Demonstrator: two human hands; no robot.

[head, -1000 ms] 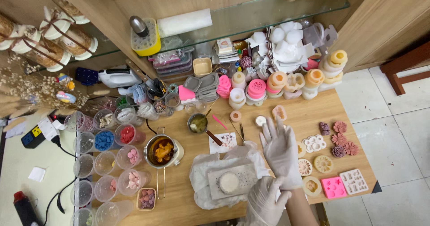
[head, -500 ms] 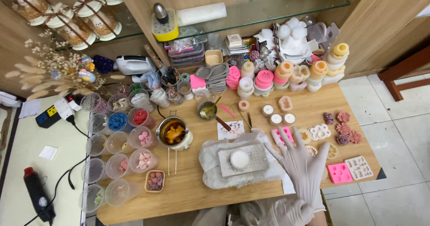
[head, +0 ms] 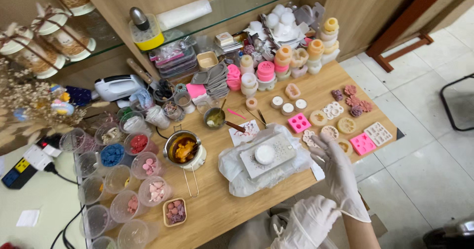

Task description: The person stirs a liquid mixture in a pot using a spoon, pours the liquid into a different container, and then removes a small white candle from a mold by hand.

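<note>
Left of you, clear cups (head: pixel 148 166) held pink and blue wax pieces, and a metal pot (head: pixel 183 149) held orange melt. At centre, the white disc (head: pixel 265 154) sat on a grey tray (head: pixel 269 156); it looked light and brittle, best gripped by its rim. Your left hand (head: pixel 306 223) curled loosely, empty. Your right hand (head: pixel 335 167) hovered open-fingered beside the tray.

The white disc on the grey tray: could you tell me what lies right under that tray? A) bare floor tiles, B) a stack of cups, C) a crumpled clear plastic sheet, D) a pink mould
C: the grey tray with the white disc sits on a crumpled clear plastic sheet spread over the wooden table.
</note>
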